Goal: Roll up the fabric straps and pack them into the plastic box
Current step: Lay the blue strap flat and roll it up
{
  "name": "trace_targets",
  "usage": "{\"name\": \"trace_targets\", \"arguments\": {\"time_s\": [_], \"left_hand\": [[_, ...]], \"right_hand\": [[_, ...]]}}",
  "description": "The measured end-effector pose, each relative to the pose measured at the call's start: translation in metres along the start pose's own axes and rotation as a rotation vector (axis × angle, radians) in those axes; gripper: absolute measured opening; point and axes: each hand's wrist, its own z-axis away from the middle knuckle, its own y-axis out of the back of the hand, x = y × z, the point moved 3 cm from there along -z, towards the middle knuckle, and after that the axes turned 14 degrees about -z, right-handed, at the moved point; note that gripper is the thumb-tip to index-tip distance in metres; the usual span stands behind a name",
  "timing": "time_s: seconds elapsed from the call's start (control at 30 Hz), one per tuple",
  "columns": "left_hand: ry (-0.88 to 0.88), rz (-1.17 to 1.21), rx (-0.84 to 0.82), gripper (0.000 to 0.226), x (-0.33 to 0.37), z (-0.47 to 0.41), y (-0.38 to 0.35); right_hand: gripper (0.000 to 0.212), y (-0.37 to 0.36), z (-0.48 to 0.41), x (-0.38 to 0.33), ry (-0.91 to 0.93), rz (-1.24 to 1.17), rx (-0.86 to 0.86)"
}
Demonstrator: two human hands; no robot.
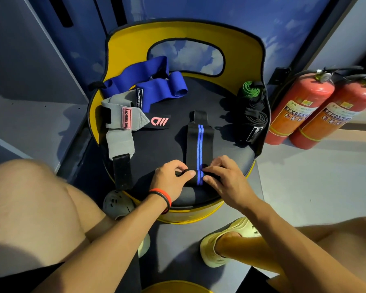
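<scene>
Head view, left to right: a grey strap (118,121) lies at nine o'clock on the chair seat (167,149). At six o'clock the left hand (171,180) and right hand (227,181) pinch the rolled end of the black blue-striped strap (195,144), fingers (187,174) curled narrowly on it. Soft, light and springy, it probably unrolls; grip both roll edges. No plastic box shows.

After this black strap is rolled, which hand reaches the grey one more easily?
Probably the left hand: the grey strap lies on its side; the right hand is farther off.
</scene>
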Motion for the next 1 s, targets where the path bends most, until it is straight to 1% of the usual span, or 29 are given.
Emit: {"name": "trace_targets", "arguments": {"time_s": [0.1, 0.17, 0.27, 0.33, 0.4, 0.43, 0.47, 0.5, 0.57, 0.67, 0.73, 0.83, 0.93, 1.0], "left_hand": [[0.014, -0.049, 0.014, 0.014, 0.005, -0.002, -0.002], [0.022, -0.047, -0.005, 0.015, 0.005, -0.007, -0.002], [0.031, -0.058, -0.01, 0.017, 0.005, -0.011, -0.002], [-0.007, -0.08, 0.063, 0.017, 0.006, -0.011, -0.004], [-0.084, -0.034, 0.127, 0.01, 0.007, -0.008, -0.005], [-0.113, 0.007, 0.13, 0.006, 0.008, -0.007, -0.005], [-0.126, 0.045, 0.12, 0.002, 0.007, -0.006, -0.004], [-0.119, 0.077, 0.099, 0.004, 0.004, -0.007, -0.003], [-0.096, 0.107, 0.002, 0.017, -0.001, -0.007, -0.001], [-0.076, 0.033, -0.16, 0.039, -0.003, -0.006, 0.003], [-0.067, -0.043, -0.185, 0.042, 0.0, -0.004, 0.007], [-0.043, -0.055, -0.139, 0.036, 0.001, -0.004, 0.01], [-0.021, -0.023, -0.103, 0.027, 0.002, -0.003, 0.008], [-0.011, -0.017, -0.07, 0.021, 0.002, -0.005, 0.004]], "right_hand": [[0.028, -0.005, 0.006, -0.012, -0.005, -0.007, 0.087], [0.024, -0.007, 0.012, -0.016, 0.002, 0.018, 0.084], [0.043, -0.008, 0.016, -0.012, -0.02, 0.031, 0.011], [0.045, -0.005, 0.014, -0.01, -0.02, 0.025, 0.03], [0.044, -0.002, 0.009, -0.01, -0.021, 0.009, 0.037], [0.044, 0.0, 0.007, -0.009, -0.027, 0.008, 0.027], [0.045, 0.002, 0.004, -0.007, -0.034, 0.01, 0.008], [0.045, 0.004, 0.002, -0.005, -0.042, 0.011, -0.014], [0.045, 0.008, -0.001, -0.002, -0.076, -0.009, -0.075], [0.045, 0.014, -0.003, 0.0, -0.156, -0.071, -0.18], [0.043, 0.016, -0.002, -0.001, -0.23, -0.169, -0.211], [0.032, 0.017, 0.002, -0.003, -0.252, -0.266, -0.158], [0.028, 0.016, 0.003, -0.006, -0.146, -0.177, -0.082], [0.03, 0.014, 0.004, -0.007, -0.067, -0.085, -0.017]]}}
